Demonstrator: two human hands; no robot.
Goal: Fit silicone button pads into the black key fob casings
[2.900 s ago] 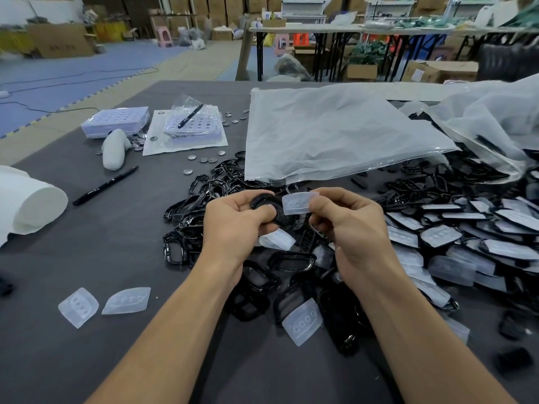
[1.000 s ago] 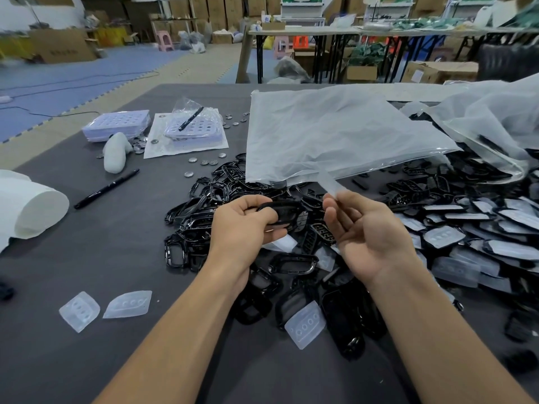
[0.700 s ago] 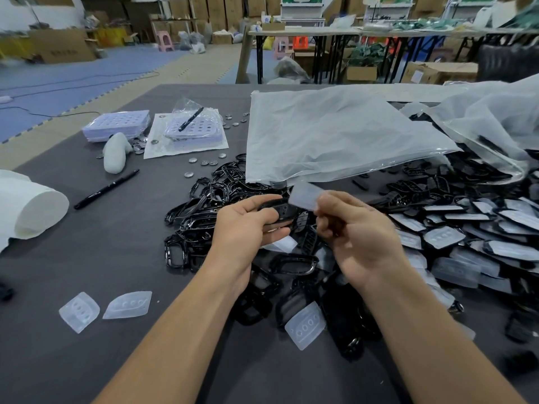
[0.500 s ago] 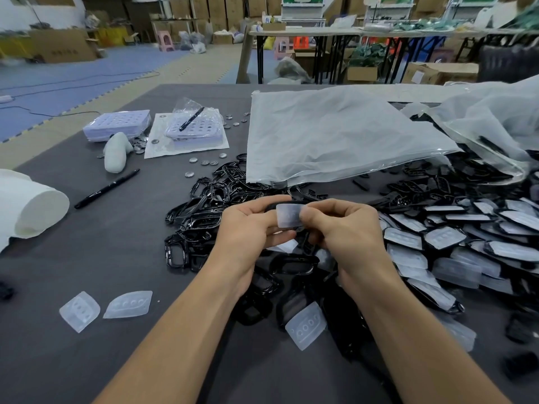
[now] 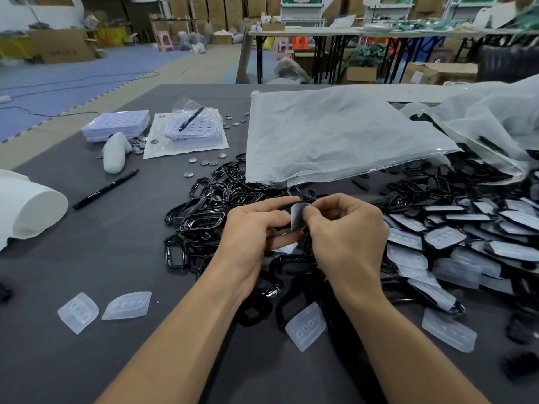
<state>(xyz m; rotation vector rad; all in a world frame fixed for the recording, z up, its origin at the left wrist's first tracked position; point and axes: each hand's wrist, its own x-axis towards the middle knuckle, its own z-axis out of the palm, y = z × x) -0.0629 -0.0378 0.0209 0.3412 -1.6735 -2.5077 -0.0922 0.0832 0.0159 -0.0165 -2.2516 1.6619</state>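
We look down on a dark table (image 5: 102, 258) with two bare forearms reaching in from six o'clock, the hands meeting at the centre of the view.

The left hand (image 5: 256, 228) has its fingers curled round a black casing (image 5: 278, 228). Most of it is hidden, with only dark slivers showing between the fingers. It seems to be braced here so that its opening faces the other hand.

The right hand (image 5: 347, 237) pinches a translucent pad (image 5: 298, 217) between thumb and fingertips, and the other fingers are curled in. The pad stands on edge against the casing, right between the two hands. We judge that it is being lined up or pressed into the opening. Whether it is seated yet, we cannot tell.

Empty casings (image 5: 210, 205) lie heaped from nine to eleven o'clock of the hands, close by the left hand. Filled casings (image 5: 466, 243), pale side up, spread out at three o'clock beside the right hand, probably the finished pile. A loose pad (image 5: 306, 326) lies at six o'clock, between the forearms. Two more pads (image 5: 78, 312) sit well apart at eight o'clock.

A large plastic bag (image 5: 335, 135) lies flat at twelve o'clock, its near edge resting over some casings. A pen (image 5: 105, 189) lies at ten o'clock.
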